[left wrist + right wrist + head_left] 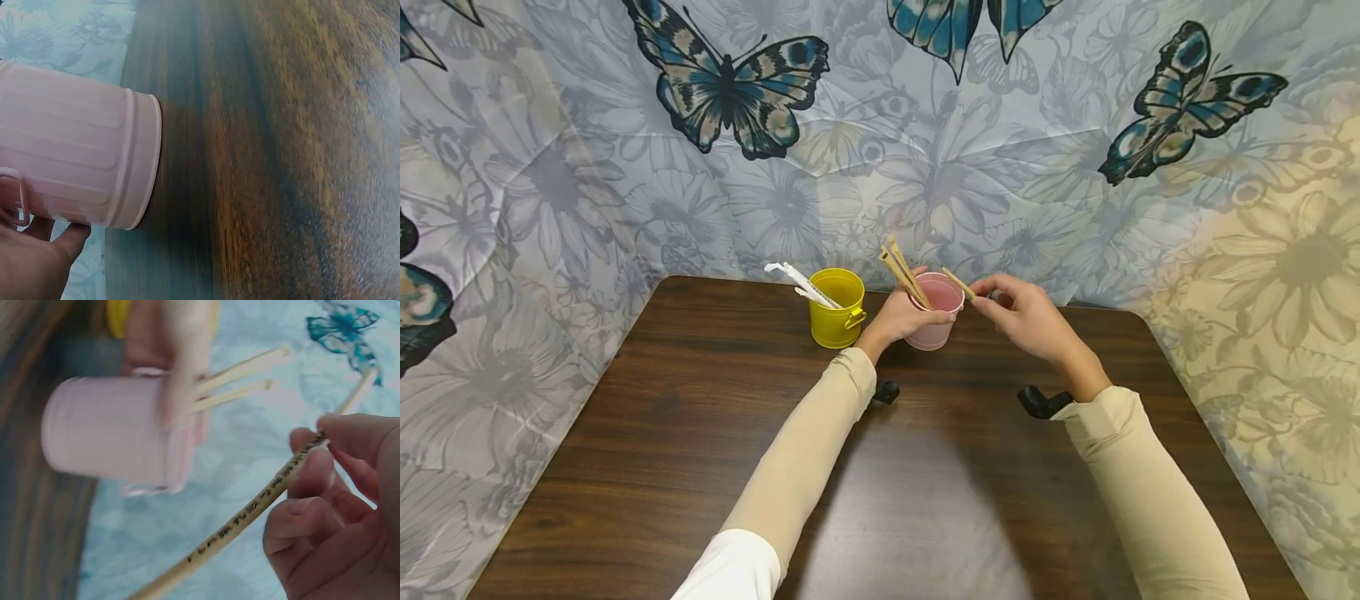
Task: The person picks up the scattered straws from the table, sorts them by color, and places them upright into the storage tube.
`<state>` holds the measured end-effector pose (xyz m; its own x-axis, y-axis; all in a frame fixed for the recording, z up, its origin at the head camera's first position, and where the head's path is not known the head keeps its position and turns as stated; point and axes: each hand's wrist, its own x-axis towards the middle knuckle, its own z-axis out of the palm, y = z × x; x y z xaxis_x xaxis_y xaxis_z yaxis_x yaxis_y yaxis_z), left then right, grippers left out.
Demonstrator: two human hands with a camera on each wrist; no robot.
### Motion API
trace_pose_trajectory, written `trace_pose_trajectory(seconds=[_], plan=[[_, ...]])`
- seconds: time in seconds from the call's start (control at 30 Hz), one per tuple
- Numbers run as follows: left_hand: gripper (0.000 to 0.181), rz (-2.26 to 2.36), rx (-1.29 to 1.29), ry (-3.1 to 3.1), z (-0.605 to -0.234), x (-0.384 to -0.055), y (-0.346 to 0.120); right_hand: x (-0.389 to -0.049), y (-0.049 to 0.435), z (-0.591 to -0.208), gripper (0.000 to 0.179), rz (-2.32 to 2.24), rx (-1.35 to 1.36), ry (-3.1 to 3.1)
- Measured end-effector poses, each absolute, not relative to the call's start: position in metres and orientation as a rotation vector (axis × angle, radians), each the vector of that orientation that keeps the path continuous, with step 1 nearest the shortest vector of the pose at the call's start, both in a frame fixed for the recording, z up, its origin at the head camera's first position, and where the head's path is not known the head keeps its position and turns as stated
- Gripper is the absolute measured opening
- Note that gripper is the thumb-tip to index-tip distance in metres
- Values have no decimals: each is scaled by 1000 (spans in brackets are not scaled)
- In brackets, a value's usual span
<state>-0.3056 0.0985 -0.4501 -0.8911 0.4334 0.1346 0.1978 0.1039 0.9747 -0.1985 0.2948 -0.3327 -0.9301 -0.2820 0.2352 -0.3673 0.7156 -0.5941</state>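
Observation:
A small pink metal bucket (pixel 931 338) stands near the back of the table, with several tan chopsticks (pixel 901 271) leaning out of its left side. My left hand (pixel 897 318) grips this bucket from the left, the thumb across its front just below the rim. To the right of it, my right hand (pixel 1028 321) pinches one tan chopstick (pixel 240 519) between thumb and fingers. Dark printed characters run along that chopstick. In the head view it slants up leftward, its upper end overlapping the bucket's right rim.
Left of the pink bucket stands a yellow bucket (pixel 829 332) with several white sticks (pixel 801 282) leaning out. Beneath everything is a dark wooden table (pixel 700 400), backed by a butterfly-print cloth (pixel 925 167). Black wrist mounts (pixel 1041 404) sit below both hands.

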Motion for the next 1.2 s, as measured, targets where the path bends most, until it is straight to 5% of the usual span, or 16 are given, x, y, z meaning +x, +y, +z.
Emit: trace_pose_trajectory(seconds=[0.43,1.2], plan=[[103,1862,656,2152,-447,-308,102,-226,249,-289,16,1200,615,-2525],[59,1976,853,2012,-443,-308,101,-258,239,-347,25,1211,515,-2729]])
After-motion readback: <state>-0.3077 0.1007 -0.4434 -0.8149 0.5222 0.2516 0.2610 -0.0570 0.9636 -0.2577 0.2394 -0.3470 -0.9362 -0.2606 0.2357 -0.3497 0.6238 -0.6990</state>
